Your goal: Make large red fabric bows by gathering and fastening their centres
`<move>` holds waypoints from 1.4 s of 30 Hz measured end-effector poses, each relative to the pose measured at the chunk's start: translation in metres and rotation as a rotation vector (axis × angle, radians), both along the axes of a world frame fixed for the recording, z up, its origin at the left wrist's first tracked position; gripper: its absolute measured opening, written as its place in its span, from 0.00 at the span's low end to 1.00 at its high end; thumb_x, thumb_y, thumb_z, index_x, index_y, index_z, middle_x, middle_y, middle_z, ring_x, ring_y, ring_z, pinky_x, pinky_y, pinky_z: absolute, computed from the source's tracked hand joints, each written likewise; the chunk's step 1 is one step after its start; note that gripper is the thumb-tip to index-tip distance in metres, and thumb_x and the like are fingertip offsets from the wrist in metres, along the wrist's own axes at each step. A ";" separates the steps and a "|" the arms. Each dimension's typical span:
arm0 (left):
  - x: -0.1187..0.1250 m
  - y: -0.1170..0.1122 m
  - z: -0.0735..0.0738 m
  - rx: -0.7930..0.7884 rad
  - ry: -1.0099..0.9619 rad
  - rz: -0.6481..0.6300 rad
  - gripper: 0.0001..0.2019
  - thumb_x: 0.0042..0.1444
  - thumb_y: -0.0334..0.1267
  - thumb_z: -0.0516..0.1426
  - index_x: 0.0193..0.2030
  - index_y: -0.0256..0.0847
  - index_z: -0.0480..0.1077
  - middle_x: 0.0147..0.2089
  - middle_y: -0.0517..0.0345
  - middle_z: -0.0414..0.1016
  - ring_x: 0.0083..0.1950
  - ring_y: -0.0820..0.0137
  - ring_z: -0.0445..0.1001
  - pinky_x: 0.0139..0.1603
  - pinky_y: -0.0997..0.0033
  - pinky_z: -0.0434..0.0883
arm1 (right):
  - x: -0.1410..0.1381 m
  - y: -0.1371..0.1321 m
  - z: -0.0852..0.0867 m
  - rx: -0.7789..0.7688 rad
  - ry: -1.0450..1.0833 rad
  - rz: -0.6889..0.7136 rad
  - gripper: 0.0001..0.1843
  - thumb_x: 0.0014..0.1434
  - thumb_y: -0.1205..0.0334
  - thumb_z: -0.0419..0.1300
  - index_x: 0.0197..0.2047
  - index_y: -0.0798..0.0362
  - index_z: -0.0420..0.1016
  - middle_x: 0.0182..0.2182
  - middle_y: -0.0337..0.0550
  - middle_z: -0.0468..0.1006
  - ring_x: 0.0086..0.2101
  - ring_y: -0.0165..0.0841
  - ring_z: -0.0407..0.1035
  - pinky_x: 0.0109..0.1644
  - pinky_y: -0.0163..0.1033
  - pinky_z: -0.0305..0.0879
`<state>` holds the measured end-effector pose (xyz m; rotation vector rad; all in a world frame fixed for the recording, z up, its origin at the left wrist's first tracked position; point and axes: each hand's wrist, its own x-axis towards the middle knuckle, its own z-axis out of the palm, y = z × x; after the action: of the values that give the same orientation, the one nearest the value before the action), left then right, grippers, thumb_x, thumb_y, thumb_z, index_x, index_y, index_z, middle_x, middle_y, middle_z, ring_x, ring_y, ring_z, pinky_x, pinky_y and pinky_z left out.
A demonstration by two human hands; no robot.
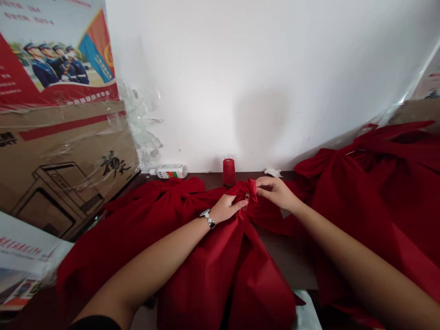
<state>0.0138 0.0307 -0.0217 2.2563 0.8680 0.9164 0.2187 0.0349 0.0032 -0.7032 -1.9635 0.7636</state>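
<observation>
A big red fabric bow [220, 270] lies in front of me, its two long tails hanging over the table's near edge. My left hand [227, 207] is closed on the gathered knot, thumb pressed beside a small metal clip or pin [246, 200]. On the knot's right side, the fingertips of my right hand [275, 190] pinch a fold of the same red cloth. Whether a needle or thread is between those fingertips is too small to tell. Just behind the knot stands a spool of red thread [229, 172], with thin needles sticking up from its top.
More red bows are piled at the left [137, 224] and the right [360, 183]. A white bottle [171, 171] lies on its side against the wall, and a crumpled white scrap [273, 172] sits near the spool. A cardboard box [68, 169] borders the left side.
</observation>
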 end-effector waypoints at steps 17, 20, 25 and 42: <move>0.004 -0.001 -0.003 0.006 0.054 0.226 0.19 0.56 0.50 0.51 0.26 0.35 0.67 0.25 0.58 0.71 0.27 0.72 0.66 0.30 0.74 0.64 | -0.015 -0.001 -0.018 0.097 -0.026 -0.278 0.09 0.56 0.60 0.54 0.32 0.54 0.74 0.32 0.46 0.77 0.35 0.36 0.69 0.43 0.42 0.64; 0.005 -0.002 -0.002 0.039 0.069 0.253 0.19 0.56 0.50 0.51 0.24 0.35 0.66 0.23 0.59 0.69 0.25 0.73 0.65 0.28 0.74 0.62 | -0.014 0.005 -0.021 -0.110 0.106 -0.178 0.12 0.55 0.56 0.55 0.37 0.55 0.74 0.33 0.45 0.77 0.33 0.35 0.70 0.40 0.41 0.66; 0.007 -0.004 -0.001 0.091 0.047 0.247 0.16 0.56 0.47 0.52 0.29 0.34 0.69 0.26 0.57 0.72 0.26 0.73 0.66 0.31 0.74 0.63 | -0.014 0.006 -0.022 -0.250 0.167 -0.073 0.10 0.51 0.58 0.58 0.31 0.56 0.74 0.27 0.40 0.75 0.26 0.29 0.66 0.34 0.36 0.65; 0.006 0.002 -0.004 0.101 0.095 0.393 0.18 0.51 0.50 0.55 0.20 0.38 0.62 0.19 0.63 0.63 0.22 0.75 0.60 0.24 0.74 0.55 | -0.014 -0.014 -0.007 0.639 -0.463 -0.313 0.09 0.61 0.64 0.53 0.43 0.52 0.71 0.43 0.50 0.72 0.43 0.40 0.64 0.46 0.45 0.59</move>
<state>0.0197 0.0324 -0.0259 2.2705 1.3701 1.0479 0.2048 0.0211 -0.0038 -0.7987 -2.2514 -0.2473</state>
